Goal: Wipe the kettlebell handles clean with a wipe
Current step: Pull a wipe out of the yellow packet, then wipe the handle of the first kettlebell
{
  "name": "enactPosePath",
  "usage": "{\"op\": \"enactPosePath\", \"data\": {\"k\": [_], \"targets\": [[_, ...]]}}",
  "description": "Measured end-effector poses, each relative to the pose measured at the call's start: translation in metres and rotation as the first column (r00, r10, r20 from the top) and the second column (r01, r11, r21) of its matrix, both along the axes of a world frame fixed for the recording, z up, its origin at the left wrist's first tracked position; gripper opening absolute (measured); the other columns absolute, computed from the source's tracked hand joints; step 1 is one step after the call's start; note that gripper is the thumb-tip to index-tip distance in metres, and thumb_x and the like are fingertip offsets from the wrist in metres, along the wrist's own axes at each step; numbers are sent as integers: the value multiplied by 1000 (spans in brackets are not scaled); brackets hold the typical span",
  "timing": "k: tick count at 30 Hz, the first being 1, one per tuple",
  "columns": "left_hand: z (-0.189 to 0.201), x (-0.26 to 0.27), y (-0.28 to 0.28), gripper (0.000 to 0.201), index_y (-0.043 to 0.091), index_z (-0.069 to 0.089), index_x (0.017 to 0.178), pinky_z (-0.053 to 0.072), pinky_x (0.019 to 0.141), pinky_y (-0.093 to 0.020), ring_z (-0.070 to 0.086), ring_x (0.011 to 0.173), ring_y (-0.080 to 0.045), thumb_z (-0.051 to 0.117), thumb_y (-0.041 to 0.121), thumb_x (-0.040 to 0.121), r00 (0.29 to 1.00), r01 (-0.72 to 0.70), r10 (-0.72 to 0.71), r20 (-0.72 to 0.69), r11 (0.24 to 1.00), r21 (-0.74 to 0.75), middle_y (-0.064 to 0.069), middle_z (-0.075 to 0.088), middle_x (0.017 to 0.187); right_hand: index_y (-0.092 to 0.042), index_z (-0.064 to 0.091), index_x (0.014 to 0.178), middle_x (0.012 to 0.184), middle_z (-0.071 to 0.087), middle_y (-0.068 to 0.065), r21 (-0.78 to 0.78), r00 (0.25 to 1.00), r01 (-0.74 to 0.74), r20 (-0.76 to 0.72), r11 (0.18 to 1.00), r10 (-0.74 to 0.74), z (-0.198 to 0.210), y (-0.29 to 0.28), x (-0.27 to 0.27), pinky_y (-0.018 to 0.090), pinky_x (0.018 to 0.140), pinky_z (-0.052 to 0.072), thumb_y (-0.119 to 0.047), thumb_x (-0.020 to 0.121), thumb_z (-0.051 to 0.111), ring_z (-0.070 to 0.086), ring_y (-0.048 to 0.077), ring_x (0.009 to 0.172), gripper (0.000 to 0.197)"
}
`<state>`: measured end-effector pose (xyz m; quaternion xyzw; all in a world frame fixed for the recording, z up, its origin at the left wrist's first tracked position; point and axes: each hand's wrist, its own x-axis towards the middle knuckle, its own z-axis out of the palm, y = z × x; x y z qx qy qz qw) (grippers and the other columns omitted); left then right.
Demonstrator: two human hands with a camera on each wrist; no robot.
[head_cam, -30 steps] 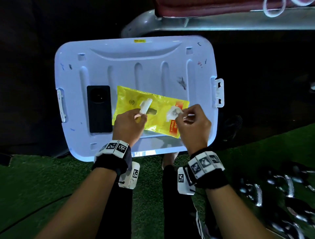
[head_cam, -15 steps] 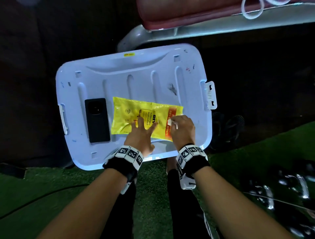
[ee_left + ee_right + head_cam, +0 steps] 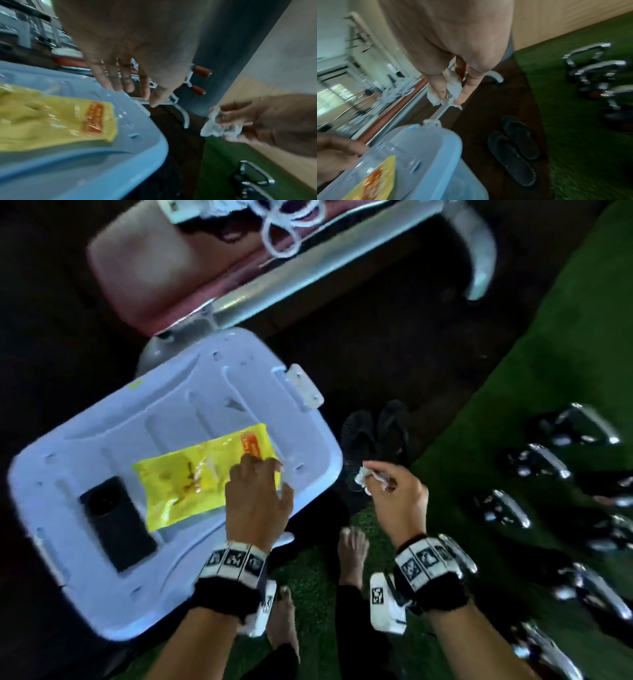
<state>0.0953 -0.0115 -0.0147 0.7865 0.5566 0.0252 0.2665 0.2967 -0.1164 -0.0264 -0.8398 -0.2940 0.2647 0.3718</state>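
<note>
My right hand (image 3: 383,481) pinches a crumpled white wipe (image 3: 362,475) (image 3: 216,125) (image 3: 452,86) and hovers to the right of the box, over the black slippers. My left hand (image 3: 260,474) (image 3: 130,86) is above the right end of the yellow wipe packet (image 3: 198,477) (image 3: 51,116), fingers straight and spread, holding nothing. The packet lies on the pale blue box lid (image 3: 191,412) (image 3: 426,148). Several black kettlebells with chrome handles (image 3: 544,460) (image 3: 589,54) stand on the green turf at the right.
A black phone (image 3: 116,522) lies on the lid left of the packet. A pair of black slippers (image 3: 376,436) (image 3: 515,147) sits on the dark floor between box and turf. A red padded bench (image 3: 164,265) with white rope stands behind. My bare feet (image 3: 352,556) are below.
My right hand has lifted off the packet and swung right with the wipe. My left hand has slid to the packet's right end. The view has turned toward the kettlebells.
</note>
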Motion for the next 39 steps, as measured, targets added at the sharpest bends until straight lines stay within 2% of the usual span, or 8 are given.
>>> {"op": "enactPosePath", "data": {"k": [4, 9, 14, 18, 22, 29, 36, 39], "targets": [[-27, 63, -59, 28, 20, 67, 112, 44, 86, -32, 59, 97, -23, 72, 13, 85, 926, 274, -234, 295, 956, -103, -4, 55, 109, -29, 78, 92, 92, 72, -16, -8, 975, 223, 3, 975, -223, -16, -99, 38, 0, 68, 45, -15, 81, 81, 65, -12, 85, 19], [-122, 145, -137, 30, 35, 63, 123, 55, 92, -31, 64, 100, -6, 67, 29, 94, 857, 507, -408, 316, 776, -375, 9, 56, 119, -37, 73, 84, 92, 70, -14, -41, 924, 378, 84, 925, -374, -76, -213, 96, 10, 73, 52, -17, 81, 81, 66, -6, 85, 22], [-257, 217, -200, 46, 31, 61, 131, 54, 96, -32, 64, 110, -13, 75, 29, 88, 839, 544, -432, 333, 705, -456, 0, 60, 129, -25, 79, 90, 93, 66, -13, -52, 938, 271, 240, 961, -251, -165, -284, 155, -3, 72, 39, -5, 80, 78, 58, -17, 89, 23], [-356, 262, -243, 72, 38, 52, 140, 50, 105, -39, 54, 128, -14, 86, 42, 77, 845, 531, -376, 381, 678, -508, 6, 51, 141, -30, 75, 106, 96, 69, -15, 0, 958, 143, 250, 990, -138, -222, -316, 188, 2, 74, 40, -11, 81, 80, 63, -5, 90, 31], [-425, 293, -269, 91, 43, 47, 144, 43, 113, -37, 50, 132, -9, 92, 51, 66, 792, 596, -394, 467, 664, -450, 11, 51, 144, -30, 77, 101, 96, 74, -16, 71, 958, 85, 269, 994, -102, -256, -330, 201, 12, 80, 51, -14, 81, 81, 69, -1, 92, 26], [-486, 333, -288, 51, 30, 76, 109, 50, 78, -5, 72, 98, 5, 98, 32, 64, 642, 732, -302, 704, 514, -447, 17, 79, 101, -36, 77, 96, 95, 74, -21, 173, 923, 56, 367, 983, -117, -278, -358, 202, 18, 80, 56, -24, 81, 81, 71, 0, 89, 20], [-494, 330, -293, 57, 39, 76, 109, 52, 105, -43, 72, 109, -10, 92, 63, 60, 628, 736, -297, 720, 528, -424, 9, 79, 110, -33, 81, 90, 96, 69, -13, 327, 855, 37, 478, 944, -199, -292, -381, 188, 17, 76, 53, 2, 79, 74, 68, 5, 93, 38], [-488, 325, -298, 59, 44, 75, 108, 50, 108, -45, 72, 109, -9, 90, 67, 56, 676, 690, -260, 690, 551, -469, 11, 78, 110, -32, 81, 91, 89, 72, -15, 334, 846, 0, 503, 943, -178, -289, -385, 186, 15, 74, 52, 2, 77, 75, 69, 3, 85, 37]]}}
